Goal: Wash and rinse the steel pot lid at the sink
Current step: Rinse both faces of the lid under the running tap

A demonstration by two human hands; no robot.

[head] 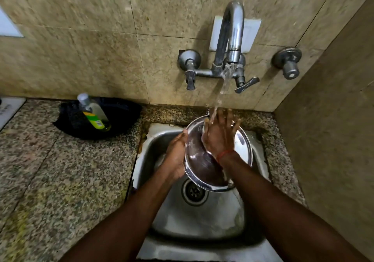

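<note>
Left hand (pixel 175 156) grips the round steel pot lid (pixel 241 146) by its rim, right hand (pixel 219 135) fingers spread flat on it under the tap stream (pixel 224 85); looks wet, slippery, so hold the edge.

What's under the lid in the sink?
Below the steel lid, held tilted over the sink, the drain shows. The basin part behind the lid is hidden.

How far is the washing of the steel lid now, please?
Looks done: no foam shows on the steel lid, so soaping may be over. In hand: the tap runs, the left hand holds the lid's rim over the sink, and the right hand rubs its surface under the stream. Left: finish rinsing, shut off the water.
</note>
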